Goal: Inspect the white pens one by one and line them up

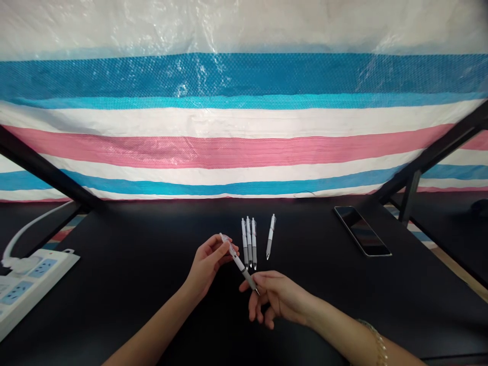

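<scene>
A white pen with a grey grip is held slantwise over the black table. My left hand pinches its upper end, near the clip. Down at the grey grip and tip, my right hand has its thumb and forefinger closed on the pen, the other fingers loosely curled below. Just beyond my hands, three matching pens lie side by side, tips towards me. To their right a single pen of the same kind lies apart, slightly tilted.
A smartphone lies dark-screened at the right. On the left is a white power strip with a plug and cable in it. Black metal bars slope at both sides, and a striped plastic sheet hangs behind the table.
</scene>
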{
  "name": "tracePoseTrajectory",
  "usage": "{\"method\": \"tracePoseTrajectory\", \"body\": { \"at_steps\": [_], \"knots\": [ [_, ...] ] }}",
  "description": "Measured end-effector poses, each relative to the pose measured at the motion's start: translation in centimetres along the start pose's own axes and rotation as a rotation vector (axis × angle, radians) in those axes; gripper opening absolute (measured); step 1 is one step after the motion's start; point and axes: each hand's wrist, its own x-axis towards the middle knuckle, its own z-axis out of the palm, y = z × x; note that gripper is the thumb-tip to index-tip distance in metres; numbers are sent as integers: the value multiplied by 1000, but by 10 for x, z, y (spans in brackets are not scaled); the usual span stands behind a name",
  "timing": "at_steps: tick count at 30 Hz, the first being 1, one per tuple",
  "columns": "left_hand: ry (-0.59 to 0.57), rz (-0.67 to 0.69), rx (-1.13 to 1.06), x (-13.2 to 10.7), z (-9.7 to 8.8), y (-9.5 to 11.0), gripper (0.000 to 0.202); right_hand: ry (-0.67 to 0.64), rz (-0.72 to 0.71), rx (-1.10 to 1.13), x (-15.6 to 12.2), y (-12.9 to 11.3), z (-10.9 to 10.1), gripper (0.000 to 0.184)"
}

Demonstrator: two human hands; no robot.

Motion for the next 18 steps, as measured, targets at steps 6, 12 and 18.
{"method": "tracePoseTrajectory", "body": {
  "at_steps": [6, 12, 18],
  "knots": [
    [41, -10, -6, 0, 3, 3, 17, 37, -22, -16, 1, 2, -1, 39],
    [49, 2, -12, 0, 3, 3, 16, 16, -27, -23, -1, 1, 1, 38],
    [54, -12, -19, -2, 4, 3, 17, 46, -44, -63, -1, 3, 1, 36]
  ]
}}
